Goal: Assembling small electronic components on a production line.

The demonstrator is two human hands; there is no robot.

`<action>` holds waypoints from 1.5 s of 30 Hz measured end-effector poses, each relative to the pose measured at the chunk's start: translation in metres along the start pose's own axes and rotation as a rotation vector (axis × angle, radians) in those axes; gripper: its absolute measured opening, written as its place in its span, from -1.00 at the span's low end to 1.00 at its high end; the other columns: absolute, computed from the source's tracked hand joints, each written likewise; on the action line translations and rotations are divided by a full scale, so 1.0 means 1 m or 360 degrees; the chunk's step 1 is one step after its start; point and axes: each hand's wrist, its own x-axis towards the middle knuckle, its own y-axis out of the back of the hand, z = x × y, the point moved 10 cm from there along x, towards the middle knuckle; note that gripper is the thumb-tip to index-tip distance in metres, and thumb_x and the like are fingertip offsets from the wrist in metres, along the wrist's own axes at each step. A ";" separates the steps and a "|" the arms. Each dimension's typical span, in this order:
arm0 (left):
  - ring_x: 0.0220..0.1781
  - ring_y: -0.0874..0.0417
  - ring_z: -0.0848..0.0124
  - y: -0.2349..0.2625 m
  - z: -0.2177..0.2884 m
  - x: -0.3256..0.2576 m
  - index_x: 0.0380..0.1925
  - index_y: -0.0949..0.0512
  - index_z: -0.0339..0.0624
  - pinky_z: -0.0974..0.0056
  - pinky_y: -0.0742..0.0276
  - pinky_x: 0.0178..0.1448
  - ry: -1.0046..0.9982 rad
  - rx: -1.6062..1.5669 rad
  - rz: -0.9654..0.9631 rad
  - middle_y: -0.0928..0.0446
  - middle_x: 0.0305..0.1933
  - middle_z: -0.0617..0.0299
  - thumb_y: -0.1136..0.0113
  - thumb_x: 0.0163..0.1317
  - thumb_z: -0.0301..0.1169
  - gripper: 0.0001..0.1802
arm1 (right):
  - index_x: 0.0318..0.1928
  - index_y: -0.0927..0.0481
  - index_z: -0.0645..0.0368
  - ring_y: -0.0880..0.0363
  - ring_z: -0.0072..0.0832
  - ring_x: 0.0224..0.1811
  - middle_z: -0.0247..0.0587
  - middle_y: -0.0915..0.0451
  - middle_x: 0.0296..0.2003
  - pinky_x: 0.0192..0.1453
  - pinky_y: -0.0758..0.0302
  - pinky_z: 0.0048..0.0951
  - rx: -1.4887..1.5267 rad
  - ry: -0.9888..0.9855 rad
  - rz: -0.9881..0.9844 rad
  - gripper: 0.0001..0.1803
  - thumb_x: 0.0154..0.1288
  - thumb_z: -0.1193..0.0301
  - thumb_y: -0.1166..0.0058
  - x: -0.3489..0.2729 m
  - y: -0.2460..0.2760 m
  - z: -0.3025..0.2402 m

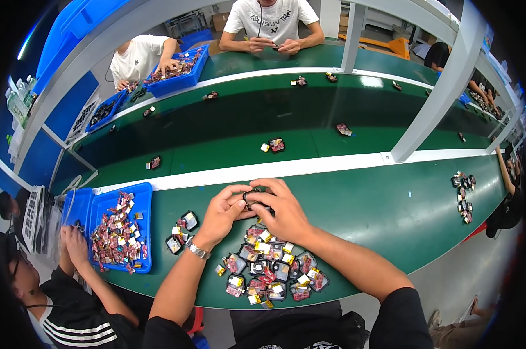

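Above the green work surface, both my hands are closed on one small black plastic casing [250,195]. My left hand [221,214], with a metal watch on its wrist, grips the near-left edge between thumb and fingers. My right hand [283,210] has its fingertips on the right side and covers much of the casing, so its inside is hidden. Just below my hands lies a pile of black casings [281,271] with red circuit boards and small silver-and-yellow batteries. A smaller cluster of casings [188,220] sits left of my left wrist.
A blue bin [151,232] full of red boards with batteries stands at left, beside a co-worker's hands. Beyond a white rail [216,174], a green conveyor belt [216,139] carries scattered units. A grey post [437,93] rises at right. Other people sit across and around.
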 end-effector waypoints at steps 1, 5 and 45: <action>0.16 -0.60 0.25 0.001 -0.002 0.001 0.18 -0.34 -0.34 0.16 -0.61 0.24 -0.0004 -0.0013 0.0015 -0.54 0.10 -0.02 0.12 0.45 -0.57 -0.68 | -0.12 -0.65 0.20 -0.51 -0.18 0.07 -0.15 -0.53 0.04 0.07 -0.54 -0.29 -0.0094 0.0052 0.0079 -0.77 0.16 0.57 -0.20 0.001 0.006 -0.005; 0.16 -0.60 0.28 0.001 -0.005 0.001 0.19 -0.34 -0.33 0.19 -0.62 0.23 0.0051 0.0040 0.0017 -0.55 0.09 0.01 0.12 0.47 -0.55 -0.67 | -0.20 -0.63 0.22 -0.55 -0.21 -0.05 -0.16 -0.53 -0.06 -0.08 -0.57 -0.34 -0.0113 0.0090 0.0094 -0.81 0.12 0.61 -0.21 0.001 0.009 -0.006; 0.00 -0.65 0.36 0.043 0.029 -0.008 0.19 -0.31 -0.30 0.31 -0.66 -0.05 -0.0595 0.0170 0.0665 -0.55 0.12 0.00 0.03 0.45 -0.46 -0.65 | -0.28 -0.63 0.31 -0.64 -0.59 -0.40 -0.23 -0.66 -0.47 -0.29 -0.55 -0.50 0.0449 -0.0620 0.0078 -0.83 0.16 0.47 -0.28 0.082 -0.014 0.073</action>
